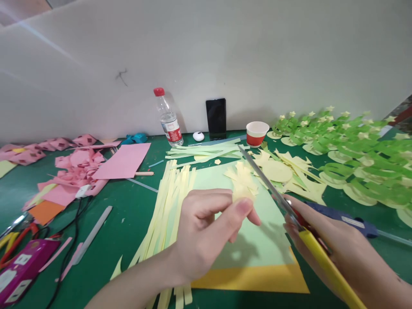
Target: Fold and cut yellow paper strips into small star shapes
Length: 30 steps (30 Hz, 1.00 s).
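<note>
My left hand (206,227) pinches a small pale yellow paper piece (242,182) between thumb and fingers, held above a light green sheet (257,231). My right hand (334,249) is closed around yellow-handled scissors (289,214), whose long blades point up and left, close to the right of the paper piece. Whether the blades touch the paper I cannot tell. Pale yellow paper strips (167,206) lie under and left of my left hand.
Green table with pink paper scraps (80,171) at left, a water bottle (168,118), a phone (216,118), a red paper cup (256,133), green paper spirals (354,150) at right, a blue glue gun (341,219), and cables with a magenta box (22,266).
</note>
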Tool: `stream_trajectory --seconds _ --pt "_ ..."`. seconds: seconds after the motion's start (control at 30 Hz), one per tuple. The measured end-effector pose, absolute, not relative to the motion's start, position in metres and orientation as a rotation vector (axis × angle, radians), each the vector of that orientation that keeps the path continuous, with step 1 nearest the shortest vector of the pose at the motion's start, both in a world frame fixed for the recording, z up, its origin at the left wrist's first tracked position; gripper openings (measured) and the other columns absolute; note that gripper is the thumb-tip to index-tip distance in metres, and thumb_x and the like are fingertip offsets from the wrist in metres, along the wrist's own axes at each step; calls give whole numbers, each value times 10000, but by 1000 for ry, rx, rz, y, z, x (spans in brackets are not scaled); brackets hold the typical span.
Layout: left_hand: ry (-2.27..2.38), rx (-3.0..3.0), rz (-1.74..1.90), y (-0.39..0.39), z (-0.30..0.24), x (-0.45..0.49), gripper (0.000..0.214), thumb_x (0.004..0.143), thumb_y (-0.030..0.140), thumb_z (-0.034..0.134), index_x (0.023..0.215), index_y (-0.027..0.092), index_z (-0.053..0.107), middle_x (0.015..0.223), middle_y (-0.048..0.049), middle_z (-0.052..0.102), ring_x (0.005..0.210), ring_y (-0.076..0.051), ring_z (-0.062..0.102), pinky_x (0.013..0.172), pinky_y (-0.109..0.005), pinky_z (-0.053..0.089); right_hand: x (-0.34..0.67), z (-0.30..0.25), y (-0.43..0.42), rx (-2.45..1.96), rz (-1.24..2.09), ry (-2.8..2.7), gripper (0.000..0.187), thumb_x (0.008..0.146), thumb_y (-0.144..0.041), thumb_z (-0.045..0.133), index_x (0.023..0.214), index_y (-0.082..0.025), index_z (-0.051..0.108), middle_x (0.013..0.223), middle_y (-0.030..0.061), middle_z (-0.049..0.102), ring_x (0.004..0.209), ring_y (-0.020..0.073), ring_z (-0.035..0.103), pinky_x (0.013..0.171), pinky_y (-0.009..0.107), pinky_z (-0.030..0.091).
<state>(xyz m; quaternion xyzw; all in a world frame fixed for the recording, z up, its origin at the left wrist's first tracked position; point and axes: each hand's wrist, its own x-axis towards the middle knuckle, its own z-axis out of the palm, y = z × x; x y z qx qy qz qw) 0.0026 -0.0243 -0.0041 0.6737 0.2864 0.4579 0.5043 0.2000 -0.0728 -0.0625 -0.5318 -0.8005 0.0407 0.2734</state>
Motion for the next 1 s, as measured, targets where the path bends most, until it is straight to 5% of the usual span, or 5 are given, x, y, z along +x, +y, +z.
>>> stream_trajectory --seconds 0.23,0.5,0.7,0.8,1.0 --pt "588 1524 1018 -24 -5 0 394 857 182 491 466 143 518 431 40 393 410 -53 395 414 -189 326 193 -89 -63 -1738 423 -2139 303 857 -231 331 1031 -193 577 625 25 686 465 202 634 410 264 447" --pt "633 1591 991 -26 -5 2 373 818 178 499 447 148 517 422 38 401 421 -62 371 457 -214 328 187 -94 -60 -1722 347 -2278 326 816 -205 384 1073 -113 562 836 126 718 656 251 693 522 300 492" --pt "746 1707 839 -19 -11 9 336 799 191 464 466 156 497 445 27 438 446 -79 396 451 -217 314 186 -91 -60 -1660 358 -2344 185 754 -185 525 895 -157 642 799 105 698 664 255 672 538 317 498" --pt "750 1769 770 -19 -15 14 337 802 207 471 470 156 497 440 34 417 442 -80 387 444 -217 295 189 -60 -64 -1549 359 -2268 230 849 -176 424 847 -182 654 881 91 697 794 210 669 663 293 521" --pt "594 1840 615 -26 -20 21 331 824 176 483 497 141 517 475 30 472 476 -77 429 496 -197 342 187 -8 -73 -1252 1165 -1537 98 735 -237 595 658 -180 615 614 10 634 490 95 556 435 155 445"
